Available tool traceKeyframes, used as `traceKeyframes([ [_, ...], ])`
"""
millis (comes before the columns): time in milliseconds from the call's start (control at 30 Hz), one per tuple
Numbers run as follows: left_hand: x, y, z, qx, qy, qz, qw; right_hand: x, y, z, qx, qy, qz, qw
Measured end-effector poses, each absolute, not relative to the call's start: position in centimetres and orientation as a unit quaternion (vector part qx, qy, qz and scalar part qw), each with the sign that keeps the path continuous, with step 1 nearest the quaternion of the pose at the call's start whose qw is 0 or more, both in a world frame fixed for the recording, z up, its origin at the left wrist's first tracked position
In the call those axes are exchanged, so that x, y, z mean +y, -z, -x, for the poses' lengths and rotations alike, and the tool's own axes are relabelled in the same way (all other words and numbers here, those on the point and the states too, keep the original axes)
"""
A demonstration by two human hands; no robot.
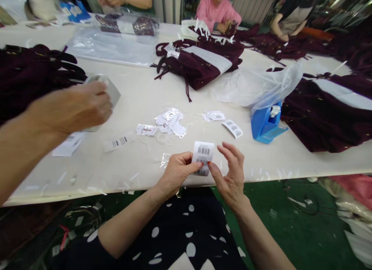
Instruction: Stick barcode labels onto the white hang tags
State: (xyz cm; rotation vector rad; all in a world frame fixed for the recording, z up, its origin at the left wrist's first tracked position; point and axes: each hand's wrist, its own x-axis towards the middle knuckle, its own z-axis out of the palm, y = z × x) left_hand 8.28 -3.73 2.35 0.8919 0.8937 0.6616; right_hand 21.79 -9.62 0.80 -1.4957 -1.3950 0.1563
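My left hand (178, 171) pinches a short strip of white barcode stickers (204, 149) near the table's front edge. Its thumb lies across the strip's lower part. Beside the strip's right edge is my right hand (231, 173), fingers spread, with the thumb tip close to the strip; I cannot tell if it touches. Beyond them lies a loose pile of white hang tags (171, 121), some in clear wrappers. A wrapped tag (147, 129) sits at the pile's left. Further barcode stickers (232, 128) and a small stack of labels (214, 116) rest to the right.
A co-worker's hand (72, 107) reaches in from the left, blurred, holding a grey card-like piece (114, 92). A blue tape dispenser (263, 126) stands right, under a clear plastic bag (247, 86). Dark maroon bags (200, 68) lie on the white table (130, 88). Several people work opposite.
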Motion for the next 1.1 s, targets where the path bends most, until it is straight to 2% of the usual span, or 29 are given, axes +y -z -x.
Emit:
traceKeyframes([
  [100,-4.2,-2.5,-7.9,0.377,-0.287,-0.454,0.754,-9.3,-1.5,-22.3,-0.664,-0.060,0.597,0.447],
  [167,-4.4,-2.5,-7.8,0.365,-0.282,-0.481,0.746,-9.3,-1.4,-22.2,-0.669,-0.105,0.588,0.442],
  [333,-4.4,-2.1,-7.5,0.372,-0.265,-0.514,0.726,-9.9,-0.7,-21.4,-0.619,-0.200,0.594,0.474],
  [1100,-4.1,-2.0,-8.2,0.424,-0.209,-0.639,0.607,-10.2,0.4,-21.1,-0.385,-0.432,0.590,0.563],
])
